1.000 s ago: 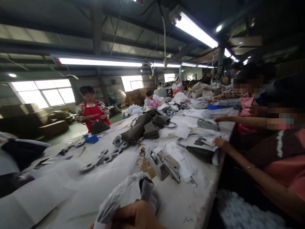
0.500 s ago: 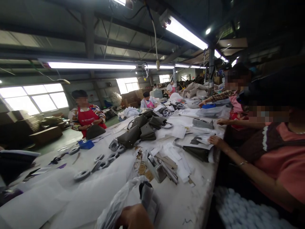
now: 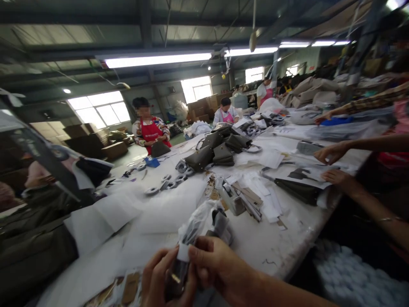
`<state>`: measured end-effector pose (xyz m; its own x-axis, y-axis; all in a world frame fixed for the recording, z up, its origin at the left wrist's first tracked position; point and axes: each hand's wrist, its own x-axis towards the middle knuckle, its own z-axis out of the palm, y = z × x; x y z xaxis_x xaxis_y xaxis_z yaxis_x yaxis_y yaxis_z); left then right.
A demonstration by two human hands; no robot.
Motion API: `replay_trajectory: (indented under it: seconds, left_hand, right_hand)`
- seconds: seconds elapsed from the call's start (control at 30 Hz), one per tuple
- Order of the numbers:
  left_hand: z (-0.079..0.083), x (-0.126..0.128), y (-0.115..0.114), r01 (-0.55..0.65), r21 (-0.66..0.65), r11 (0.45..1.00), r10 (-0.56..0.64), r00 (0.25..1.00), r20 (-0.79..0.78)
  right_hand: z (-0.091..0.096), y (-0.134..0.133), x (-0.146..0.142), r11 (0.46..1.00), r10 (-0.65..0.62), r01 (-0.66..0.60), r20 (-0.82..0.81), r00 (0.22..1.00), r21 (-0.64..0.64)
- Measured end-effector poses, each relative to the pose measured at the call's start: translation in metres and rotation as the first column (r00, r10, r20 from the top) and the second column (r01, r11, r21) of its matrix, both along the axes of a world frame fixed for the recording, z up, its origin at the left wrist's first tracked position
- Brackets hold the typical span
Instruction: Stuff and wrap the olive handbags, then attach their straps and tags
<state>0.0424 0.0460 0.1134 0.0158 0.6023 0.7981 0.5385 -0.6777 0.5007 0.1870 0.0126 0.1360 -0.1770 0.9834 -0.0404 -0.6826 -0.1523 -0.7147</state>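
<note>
At the bottom of the view my left hand (image 3: 156,275) is closed around a dark, smooth piece (image 3: 175,273) with a small gold-coloured glint; I cannot make out its kind. A small white slip (image 3: 183,252) lies across the top of this piece. Thumb and fingers of my right hand (image 3: 220,264) pinch the slip's right side. Just beyond both hands sits a clear plastic bag (image 3: 194,226) with grey and dark contents. To its right is a grey and black bundle (image 3: 220,224), partly hidden by my right hand.
A tape dispenser (image 3: 231,198) stands among card strips. Dark olive handbags (image 3: 220,147) are heaped farther back, with tape rolls (image 3: 171,182) nearby. White sheets (image 3: 172,204) cover the left side. A co-worker's hands (image 3: 335,162) work at the right edge; another person (image 3: 150,132) stands across the table.
The view has swung to the right-hand scene's left, so things appear shifted right. Both my hands now show together at the dark piece and white slip; earlier one blurred hand was by the plastic bag.
</note>
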Motion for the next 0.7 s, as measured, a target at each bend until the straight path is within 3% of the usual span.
replay_trajectory:
  seconds: [0.07,0.2,0.3,0.37,0.43,0.53,0.6,0.7]
  left_hand:
    - [0.007,0.011,-0.011,-0.026,-0.02,0.999,0.026,1.0,-0.008]
    - [0.009,0.018,-0.027,0.066,-0.16,0.985,-0.059,0.997,0.049]
    - [0.003,0.004,-0.03,0.19,-0.273,0.943,-0.137,0.97,0.202]
    - [-0.005,-0.016,-0.025,0.201,-0.337,0.92,-0.089,0.944,0.318]
    - [-0.017,-0.042,-0.013,0.135,-0.424,0.896,0.032,0.931,0.364]
    - [-0.044,-0.087,0.013,0.015,-0.558,0.83,0.176,0.941,0.288]
    - [-0.064,-0.112,0.029,-0.041,-0.614,0.788,0.206,0.958,0.201]
    - [-0.09,-0.131,0.047,-0.105,-0.672,0.733,0.177,0.983,0.039]
  right_hand:
    - [0.001,-0.003,-0.004,0.997,-0.072,0.073,0.056,0.996,-0.017]
    - [0.0,-0.002,-0.006,0.99,-0.133,0.138,0.134,0.982,-0.026]
    - [0.0,0.0,0.002,0.988,-0.148,0.154,0.249,0.957,-0.003]
    - [-0.002,-0.001,0.014,0.991,-0.13,0.127,0.409,0.903,0.034]
    - [-0.007,-0.005,0.031,0.991,-0.133,0.101,0.599,0.79,0.087]
    - [-0.024,-0.013,0.06,0.965,-0.263,0.139,0.828,0.495,0.223]
    - [-0.038,-0.018,0.075,0.929,-0.366,0.178,0.881,0.3,0.325]
    - [-0.055,-0.023,0.085,0.895,-0.43,0.195,0.89,0.148,0.4]
